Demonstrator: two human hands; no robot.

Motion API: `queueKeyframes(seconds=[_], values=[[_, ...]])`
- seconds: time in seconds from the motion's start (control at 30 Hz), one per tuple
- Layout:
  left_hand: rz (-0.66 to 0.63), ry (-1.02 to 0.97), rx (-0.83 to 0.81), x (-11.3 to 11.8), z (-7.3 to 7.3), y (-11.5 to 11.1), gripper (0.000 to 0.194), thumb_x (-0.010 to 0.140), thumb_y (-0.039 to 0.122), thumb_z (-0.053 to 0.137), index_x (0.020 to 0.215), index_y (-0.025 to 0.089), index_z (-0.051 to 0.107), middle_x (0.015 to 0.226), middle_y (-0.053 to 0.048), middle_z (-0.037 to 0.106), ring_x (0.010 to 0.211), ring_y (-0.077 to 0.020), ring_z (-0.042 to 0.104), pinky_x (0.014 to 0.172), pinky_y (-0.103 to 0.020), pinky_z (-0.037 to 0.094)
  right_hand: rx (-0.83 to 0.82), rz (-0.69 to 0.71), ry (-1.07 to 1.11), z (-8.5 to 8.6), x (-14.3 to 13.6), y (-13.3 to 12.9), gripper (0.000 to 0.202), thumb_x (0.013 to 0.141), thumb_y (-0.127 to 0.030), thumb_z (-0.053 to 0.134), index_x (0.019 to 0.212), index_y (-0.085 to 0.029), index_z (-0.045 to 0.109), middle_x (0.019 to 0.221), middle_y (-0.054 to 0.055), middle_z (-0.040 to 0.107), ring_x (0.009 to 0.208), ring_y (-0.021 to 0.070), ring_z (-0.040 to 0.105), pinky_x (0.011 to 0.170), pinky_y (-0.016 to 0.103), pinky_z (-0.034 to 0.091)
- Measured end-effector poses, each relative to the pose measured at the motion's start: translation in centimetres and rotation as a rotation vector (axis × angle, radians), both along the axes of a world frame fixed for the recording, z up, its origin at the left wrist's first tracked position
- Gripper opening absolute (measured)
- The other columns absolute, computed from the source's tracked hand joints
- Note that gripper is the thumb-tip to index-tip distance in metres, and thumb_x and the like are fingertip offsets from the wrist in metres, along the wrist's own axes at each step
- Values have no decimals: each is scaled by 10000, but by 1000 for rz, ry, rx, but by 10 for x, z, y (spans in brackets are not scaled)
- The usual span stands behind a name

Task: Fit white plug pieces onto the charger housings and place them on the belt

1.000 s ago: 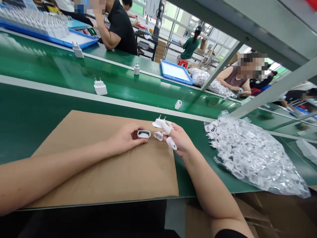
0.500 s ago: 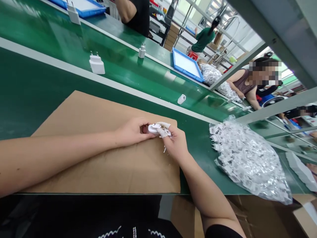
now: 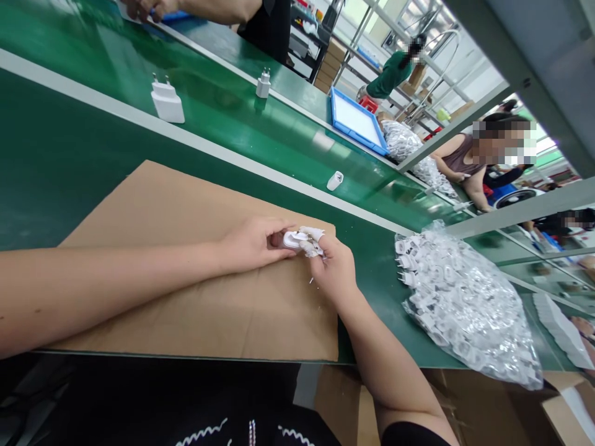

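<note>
A white plug-in charger (image 3: 292, 240) is held between both hands above the cardboard sheet (image 3: 195, 310). My left hand (image 3: 255, 243) is closed on its left end, thumb below and fingers above. My right hand (image 3: 334, 263) has white coverings on the thumb and forefinger, which pinch the charger's right side around its pins. Those coverings partly hide the charger. Below the right hand, something thin and pale pokes out, too small to name.
Chargers stand on the green conveyor: a large one (image 3: 168, 102), a farther one (image 3: 263, 83) and one lying down (image 3: 335, 180). A clear bag of chargers (image 3: 465, 303) lies at right. A blue tray (image 3: 357, 121) is beyond. A co-worker's hand (image 3: 151, 8) reaches in at upper left.
The conveyor chargers have shifted slightly left in view. A co-worker's hand has come to the charger at the upper left. Both my hands keep their hold, with little movement.
</note>
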State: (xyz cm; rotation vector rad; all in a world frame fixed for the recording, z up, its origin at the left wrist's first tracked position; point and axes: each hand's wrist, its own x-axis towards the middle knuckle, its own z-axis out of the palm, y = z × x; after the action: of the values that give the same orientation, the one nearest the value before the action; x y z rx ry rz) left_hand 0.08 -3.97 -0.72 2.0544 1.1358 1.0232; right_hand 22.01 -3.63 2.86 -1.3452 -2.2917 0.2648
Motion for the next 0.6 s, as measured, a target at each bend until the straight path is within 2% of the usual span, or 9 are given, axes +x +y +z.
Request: queueKeyframes(seconds=[0.07,0.17,0.23,0.3,0.4,0.5,0.53,0.6], values=[[33,130,221,0,-5,-1,476,1015,505,597,1347,168,652,1066,-91,764,919,-222,702,764,-330,558,45,-13,-92,1,0,-1,180,817,-110,531,723,-226,632,844,61,736,719,200,631,611,280,412],[104,404,477,1,-10,-3,538,1087,522,428,1321,94,653,1047,-155,759,919,-251,710,710,-334,551,92,-17,-153,3,-3,-5,214,807,-79,521,788,-224,678,836,53,723,727,194,617,597,270,363],[119,527,564,1,-10,-4,582,1097,527,385,1281,52,667,973,-175,755,854,-252,706,658,-328,533,80,-27,-160,3,-5,-7,261,803,-65,520,865,-223,718,845,54,723,748,200,627,599,272,356],[115,568,579,2,-8,-5,586,1096,521,392,1251,37,682,931,-177,750,824,-251,700,644,-325,519,27,-43,-138,4,-6,-7,280,818,-74,530,915,-225,745,850,53,727,753,207,637,605,277,370],[97,465,439,2,-1,-6,498,1071,510,477,1133,88,734,900,-142,747,821,-242,698,655,-314,501,-71,-16,3,8,-2,-2,248,883,-160,565,987,-245,773,932,54,753,813,215,670,658,291,447],[30,276,126,1,11,0,377,995,502,605,949,165,768,833,-68,744,752,-206,684,638,-291,472,-50,-11,177,18,11,7,307,932,-249,574,1176,-268,760,1117,59,753,973,226,690,787,320,515],[38,218,33,-1,16,6,347,959,501,646,922,182,777,814,-49,744,730,-197,677,635,-286,463,-24,-47,179,22,16,10,326,934,-243,567,1197,-262,759,1118,63,746,980,228,686,797,325,515],[135,140,-78,-6,25,26,314,887,498,709,949,205,802,812,-30,752,729,-198,674,647,-288,454,-26,-133,73,30,27,15,338,910,-185,557,1154,-245,783,1042,65,732,916,224,674,756,319,496]])
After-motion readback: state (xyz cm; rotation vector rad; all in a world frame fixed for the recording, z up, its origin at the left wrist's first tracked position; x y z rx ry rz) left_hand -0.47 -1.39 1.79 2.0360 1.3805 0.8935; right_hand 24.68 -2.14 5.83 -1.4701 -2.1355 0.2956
